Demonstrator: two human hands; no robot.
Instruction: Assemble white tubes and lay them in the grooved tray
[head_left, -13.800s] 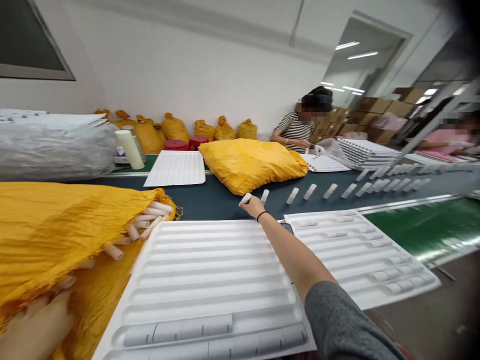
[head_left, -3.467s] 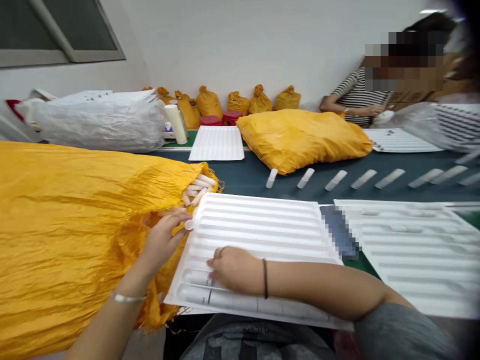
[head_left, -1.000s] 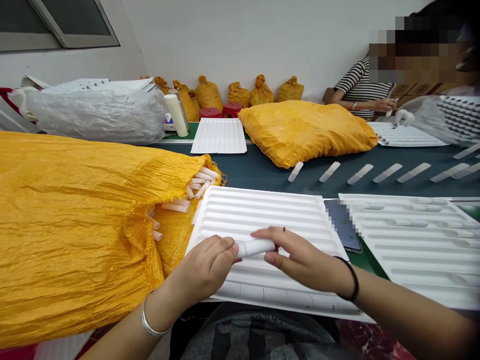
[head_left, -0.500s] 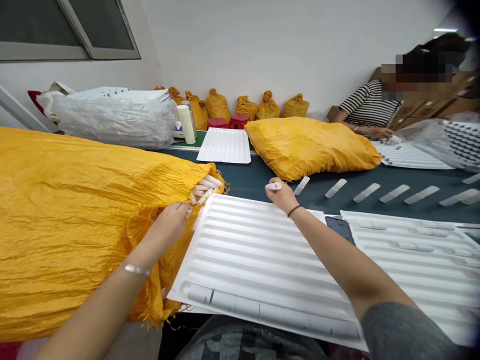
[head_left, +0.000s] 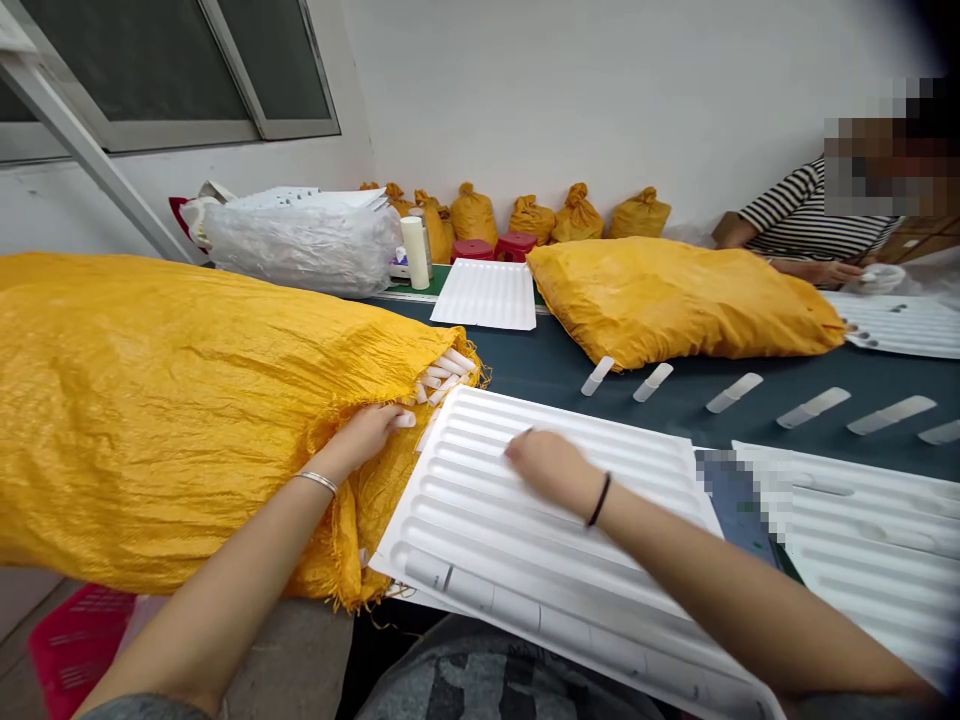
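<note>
My left hand [head_left: 373,432] is at the mouth of a large yellow woven sack [head_left: 225,400], its fingers closed on a short white plastic tube [head_left: 405,420]. More white tubes [head_left: 442,375] lie loose in the sack's opening. My right hand [head_left: 551,467] is over a white grooved tray [head_left: 480,520]; motion smears its fingers, and no tube shows in it. In the tray's nearest groove lies a row of tubes [head_left: 517,605]. Beyond the tray, a white tube [head_left: 598,377] stands at the left end of a spaced row on the dark green surface [head_left: 517,365].
A second yellow sack [head_left: 675,300] lies across the dark surface. Another grooved tray [head_left: 885,560] with tubes is at right, beside a phone [head_left: 739,505]. A co-worker in a striped shirt [head_left: 814,215] works at far right. A plastic-wrapped bundle [head_left: 300,240] stands at back left.
My right hand has let go of its tube on the dark surface and come back over the tray. My left hand now has a tube drawn partly into view. The view has swung left.
</note>
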